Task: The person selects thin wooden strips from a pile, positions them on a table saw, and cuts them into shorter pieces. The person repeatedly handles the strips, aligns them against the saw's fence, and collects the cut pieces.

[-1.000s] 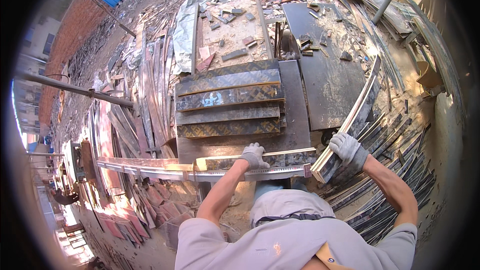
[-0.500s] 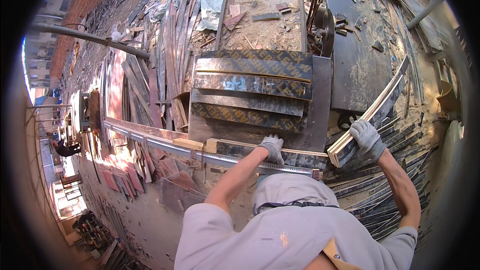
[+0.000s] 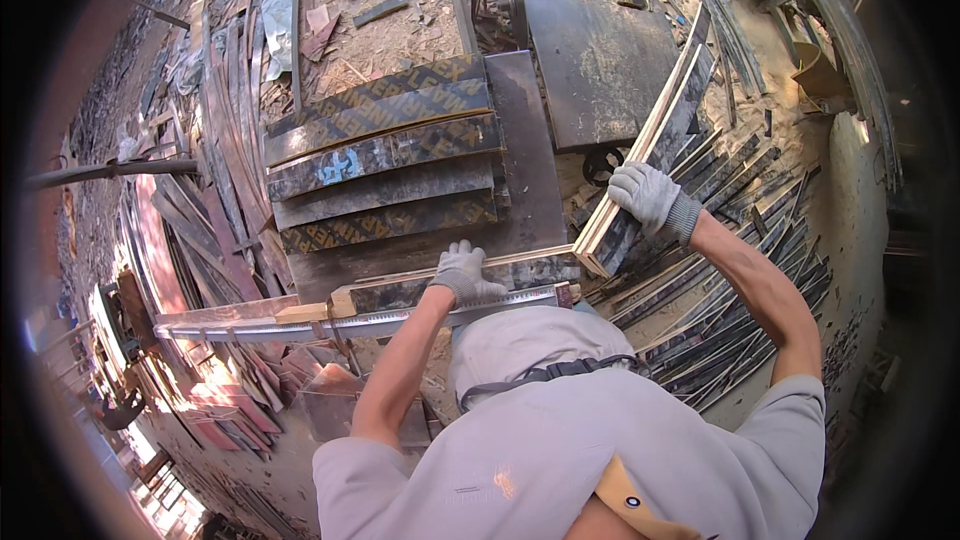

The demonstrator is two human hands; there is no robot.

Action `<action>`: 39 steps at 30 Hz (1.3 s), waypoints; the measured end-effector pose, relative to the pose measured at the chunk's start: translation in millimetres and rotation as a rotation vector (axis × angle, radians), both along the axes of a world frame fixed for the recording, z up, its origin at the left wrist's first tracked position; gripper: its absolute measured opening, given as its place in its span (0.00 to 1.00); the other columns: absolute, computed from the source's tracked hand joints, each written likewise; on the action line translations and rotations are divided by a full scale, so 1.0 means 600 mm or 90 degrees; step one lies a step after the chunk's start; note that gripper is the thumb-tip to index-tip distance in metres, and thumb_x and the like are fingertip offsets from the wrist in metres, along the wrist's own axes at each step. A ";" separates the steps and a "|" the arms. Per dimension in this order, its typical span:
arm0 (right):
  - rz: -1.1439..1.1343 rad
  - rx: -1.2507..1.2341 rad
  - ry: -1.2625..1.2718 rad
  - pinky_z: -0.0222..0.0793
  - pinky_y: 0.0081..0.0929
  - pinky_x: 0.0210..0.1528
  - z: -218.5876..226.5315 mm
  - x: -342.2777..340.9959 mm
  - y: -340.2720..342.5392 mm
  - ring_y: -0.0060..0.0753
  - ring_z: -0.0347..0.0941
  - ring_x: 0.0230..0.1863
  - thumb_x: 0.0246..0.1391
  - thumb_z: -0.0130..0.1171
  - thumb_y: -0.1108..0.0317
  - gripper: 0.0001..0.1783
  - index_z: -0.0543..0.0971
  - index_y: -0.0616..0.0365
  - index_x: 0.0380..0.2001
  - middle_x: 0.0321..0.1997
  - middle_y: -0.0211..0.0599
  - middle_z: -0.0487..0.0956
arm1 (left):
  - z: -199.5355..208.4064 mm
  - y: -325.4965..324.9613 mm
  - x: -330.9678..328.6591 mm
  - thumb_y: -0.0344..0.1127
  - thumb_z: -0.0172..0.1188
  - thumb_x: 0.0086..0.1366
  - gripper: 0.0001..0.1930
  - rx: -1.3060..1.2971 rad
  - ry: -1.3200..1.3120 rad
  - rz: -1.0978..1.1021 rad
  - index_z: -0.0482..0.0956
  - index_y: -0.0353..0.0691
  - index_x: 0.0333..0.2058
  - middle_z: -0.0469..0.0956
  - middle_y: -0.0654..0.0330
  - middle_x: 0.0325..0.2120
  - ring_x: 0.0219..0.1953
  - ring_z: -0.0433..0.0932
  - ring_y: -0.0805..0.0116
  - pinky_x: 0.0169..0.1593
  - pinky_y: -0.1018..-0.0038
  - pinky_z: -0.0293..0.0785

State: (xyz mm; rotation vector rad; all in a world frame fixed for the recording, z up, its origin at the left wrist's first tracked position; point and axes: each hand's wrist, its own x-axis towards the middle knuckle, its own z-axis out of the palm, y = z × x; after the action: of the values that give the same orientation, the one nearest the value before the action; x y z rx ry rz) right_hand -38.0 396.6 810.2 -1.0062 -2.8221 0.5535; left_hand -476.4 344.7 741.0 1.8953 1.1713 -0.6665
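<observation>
My left hand [image 3: 465, 273], in a grey work glove, lies with spread fingers on a dark-faced plywood strip [image 3: 400, 290] along the near edge of a worktable [image 3: 530, 120]. A ruler bar [image 3: 400, 318] with a printed scale runs beside this strip on my side. At the strip's left end sits a small pale wood block [image 3: 302, 313]. My right hand [image 3: 645, 195], also gloved, is closed around a bundle of long plywood strips [image 3: 655, 135]. The bundle slants away to the far right, its near end at the right end of the lying strip.
Several dark printed plywood boards [image 3: 380, 155] lie stacked on the worktable. Behind them is a dark round blade or wheel [image 3: 505, 0] beside a metal-topped table [image 3: 605, 60]. Cut strips [image 3: 730, 270] cover the ground at right; scrap boards [image 3: 225, 170] lie at left.
The whole view has swung, so the table and both hands appear farther left. My left hand's fingers look more spread; my right hand keeps its hold on the bundle.
</observation>
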 end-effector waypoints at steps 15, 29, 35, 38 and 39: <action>0.003 0.048 0.042 0.72 0.48 0.68 0.008 0.004 -0.013 0.49 0.78 0.58 0.36 0.68 0.64 0.28 0.76 0.60 0.45 0.48 0.43 0.79 | -0.037 -0.012 0.289 0.80 0.70 0.52 0.48 -0.018 -0.066 -0.145 0.85 0.45 0.58 0.78 0.48 0.57 0.61 0.75 0.50 0.59 0.53 0.72; -0.008 0.013 0.042 0.72 0.52 0.68 0.036 0.028 -0.022 0.54 0.78 0.60 0.28 0.71 0.63 0.37 0.75 0.63 0.49 0.52 0.48 0.78 | 0.038 0.137 0.291 0.46 0.80 0.48 0.30 -0.235 -0.084 0.044 0.89 0.26 0.44 0.89 0.40 0.41 0.44 0.91 0.50 0.49 0.59 0.89; 0.006 0.051 0.072 0.72 0.52 0.67 0.040 0.037 -0.024 0.56 0.78 0.59 0.26 0.73 0.63 0.39 0.75 0.62 0.49 0.51 0.48 0.78 | 0.167 0.196 0.242 0.52 0.83 0.45 0.45 -0.064 -0.206 0.150 0.75 0.32 0.57 0.86 0.45 0.46 0.51 0.87 0.48 0.58 0.61 0.82; 0.008 0.054 0.082 0.72 0.52 0.67 0.035 0.047 -0.026 0.56 0.78 0.59 0.25 0.73 0.61 0.40 0.75 0.62 0.49 0.51 0.48 0.78 | 0.286 0.236 0.157 0.47 0.83 0.50 0.43 0.085 -0.375 0.255 0.74 0.34 0.60 0.84 0.49 0.48 0.51 0.86 0.56 0.59 0.64 0.82; -0.001 0.046 0.099 0.72 0.52 0.67 0.032 0.049 -0.028 0.56 0.78 0.59 0.25 0.73 0.61 0.41 0.75 0.62 0.49 0.51 0.48 0.78 | 0.334 0.251 0.110 0.45 0.86 0.54 0.45 0.201 -0.462 0.280 0.72 0.33 0.65 0.84 0.52 0.49 0.52 0.84 0.61 0.59 0.66 0.81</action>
State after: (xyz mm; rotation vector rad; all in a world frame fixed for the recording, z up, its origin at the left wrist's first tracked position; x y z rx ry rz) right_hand -8.9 379.6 829.4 -0.9095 -2.6847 0.5022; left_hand -410.6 495.3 941.3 1.7894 1.1709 0.4442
